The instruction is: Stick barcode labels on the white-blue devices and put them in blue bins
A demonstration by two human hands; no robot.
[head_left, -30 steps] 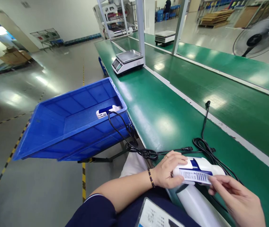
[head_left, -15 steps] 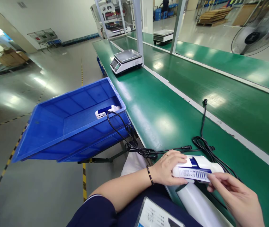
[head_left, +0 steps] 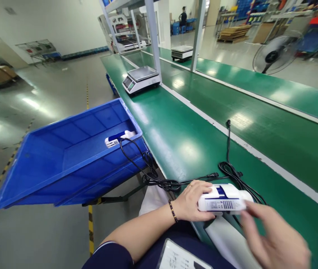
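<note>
My left hand (head_left: 191, 201) grips the left end of a white and blue handheld device (head_left: 233, 189), thumb below and fingers over the top. A white label (head_left: 217, 205) with printed text and dark stripes lies along its near side. My right hand (head_left: 273, 231) is at the label's right end, its index fingertip touching there and the thumb lower; motion blurs its fingers, so its grip is unclear. Black cable (head_left: 230, 170) lies coiled behind the device on the green bench (head_left: 184, 145). Under the device, a pale, smooth roll-like surface (head_left: 226, 239) shows.
A blue bin (head_left: 72, 175) stands left of the bench, with a similar white and blue device (head_left: 119, 138) inside. That one's black cord (head_left: 161, 183) runs over the rim onto the bench. A weighing scale (head_left: 141, 79) sits farther along, beside a metal post (head_left: 153, 41). A fan (head_left: 272, 56) stands beyond.
The label's right end, pinched and lifted off by my right hand before, now lies against the device. My right hand has shifted and blurs. My left hand keeps its grip. The camera view has turned slightly.
</note>
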